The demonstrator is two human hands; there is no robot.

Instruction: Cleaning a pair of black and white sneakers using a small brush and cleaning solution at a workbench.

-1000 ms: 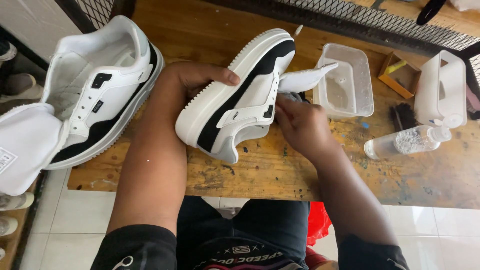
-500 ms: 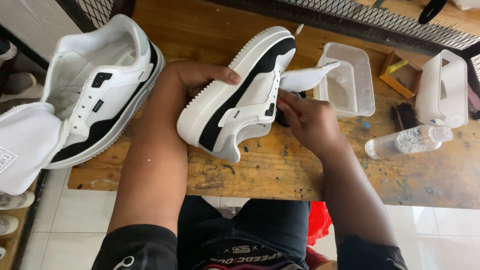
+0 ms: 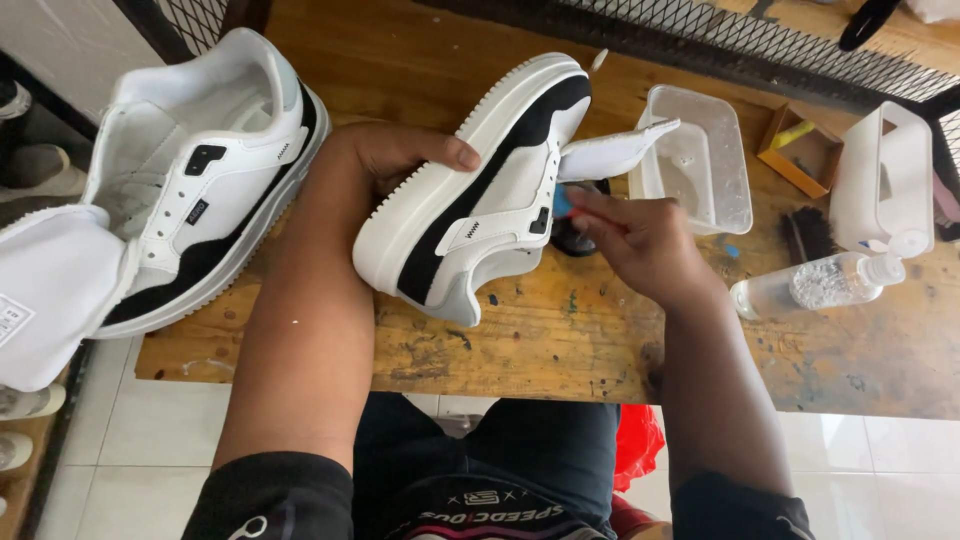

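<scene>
Sneaker point(image 3: 480, 185), white with a black side stripe, sits tilted on its edge over the wooden workbench point(image 3: 560, 340), sole turned toward the left hand point(image 3: 385, 160). That hand wraps the thick ribbed midsole, thumb pressed across its rim, fingers hidden behind. The right hand point(image 3: 640, 245) is closed around a small blue tool point(image 3: 562, 205), only its tip showing, held against the upper just below the pulled-out tongue; what kind of tool it is cannot be told.

Working that seam well seems to call for short, light strokes, with the left hand's grip bracing the shoe so it does not twist.

The upper looks like smooth, faintly glossy leather; the black band looks matte, the midsole rubbery and notched. Beyond the right hand stands a clear plastic tub point(image 3: 705, 160), and further to its outside lies a clear squeeze bottle point(image 3: 815, 283) on its side. Outside the left hand rests the matching sneaker point(image 3: 200, 190).
</scene>
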